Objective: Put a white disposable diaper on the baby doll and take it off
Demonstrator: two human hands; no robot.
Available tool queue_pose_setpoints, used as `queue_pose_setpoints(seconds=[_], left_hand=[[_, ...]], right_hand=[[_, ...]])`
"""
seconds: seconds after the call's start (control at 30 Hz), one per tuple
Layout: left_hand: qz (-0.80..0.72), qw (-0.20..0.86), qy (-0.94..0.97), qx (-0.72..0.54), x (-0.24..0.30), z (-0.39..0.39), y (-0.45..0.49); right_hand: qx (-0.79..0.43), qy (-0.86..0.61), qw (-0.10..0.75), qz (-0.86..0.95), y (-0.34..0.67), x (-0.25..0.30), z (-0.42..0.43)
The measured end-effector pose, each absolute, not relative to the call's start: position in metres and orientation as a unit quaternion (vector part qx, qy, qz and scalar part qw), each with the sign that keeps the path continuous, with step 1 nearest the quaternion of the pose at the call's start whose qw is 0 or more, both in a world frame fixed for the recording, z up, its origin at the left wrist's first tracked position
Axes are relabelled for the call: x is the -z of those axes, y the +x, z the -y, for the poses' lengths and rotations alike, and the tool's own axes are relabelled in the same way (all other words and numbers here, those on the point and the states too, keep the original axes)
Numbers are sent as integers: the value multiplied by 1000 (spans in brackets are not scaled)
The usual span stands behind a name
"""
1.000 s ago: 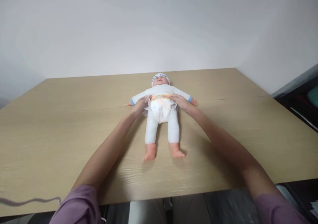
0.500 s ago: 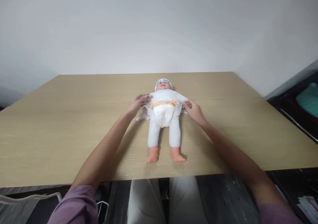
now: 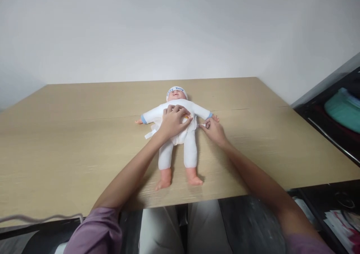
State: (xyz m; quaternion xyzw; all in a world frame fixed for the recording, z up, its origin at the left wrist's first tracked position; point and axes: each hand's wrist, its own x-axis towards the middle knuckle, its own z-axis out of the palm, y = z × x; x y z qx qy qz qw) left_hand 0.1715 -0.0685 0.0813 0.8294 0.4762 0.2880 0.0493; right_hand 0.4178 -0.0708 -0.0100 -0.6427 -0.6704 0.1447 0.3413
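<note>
Two hands (image 3: 172, 123) at a doll's (image 3: 180, 102) diaper (image 3: 180, 138), tab (image 3: 201, 125) seemingly in the right (image 3: 216, 132)

Mauve sleeves (image 3: 97, 231), softly creased, ending in plain edges — and pale grey-beige trousers (image 3: 162, 229).

A plain, pale grey wall (image 3: 152, 32) filled the view at twelve o'clock and met a second wall (image 3: 312, 62) towards two; the light lay soft and diffuse across both; beneath them spread a broad, light wood-toned table (image 3: 84, 145), a thin seam running across it from nine o'clock to three; at three o'clock stood a dark, glossy piece of furniture (image 3: 311, 115) with a green item (image 3: 343, 109) on it; papers (image 3: 341, 227) lay at four; dark grey floor (image 3: 253, 224) showed at five; a pale cable (image 3: 42, 219) curved at eight.
</note>
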Motion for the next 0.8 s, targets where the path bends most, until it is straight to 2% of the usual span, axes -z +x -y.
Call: queue_pose_setpoints(seconds=[0.23,0.47,0.6,0.7,0.8], left_hand=[[-491,11,837,-241,-82,70,171],[-501,17,834,-232,-82,71,174],[-505,14,831,-234,-79,71,176],[-510,51,825,-239,-78,69,173],[-491,140,818,-263,-82,65,161]], right_hand=[[-206,-621,325,683,434,0,71],[-352,-505,419,668,422,-29,59],[-383,-466,393,694,381,-43,41],[-399,-464,390,688,360,-44,38],[-339,-451,460,686,355,-37,54]])
